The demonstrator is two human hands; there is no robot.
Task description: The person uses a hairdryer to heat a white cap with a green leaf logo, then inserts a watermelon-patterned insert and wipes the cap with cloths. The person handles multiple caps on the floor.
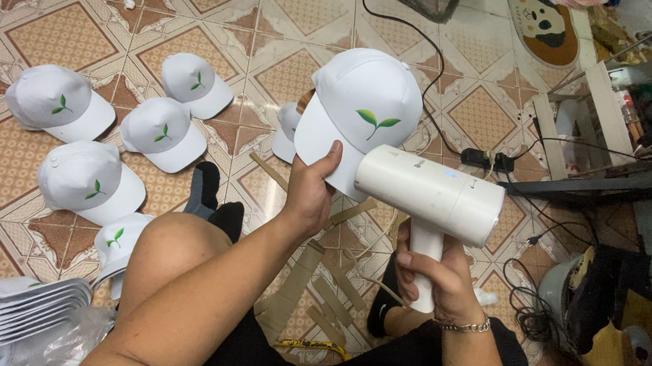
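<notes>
My left hand (312, 193) grips the brim of a white cap (361, 110) with a green leaf print, holding it up over the tiled floor. My right hand (435, 276) is wrapped around the handle of a white handheld steamer (429, 193), whose head points left and sits just under the cap's brim. A metal bracelet circles my right wrist. Behind the held cap, another white cap (287, 132) lies partly hidden.
Several finished white caps (165, 124) lie on the floor to the left, and a stack of caps (16, 309) sits at lower left. Cardboard strips (312, 288) lie between my legs. Black cables and a power strip (486, 159) run right, beside a shelf and bags.
</notes>
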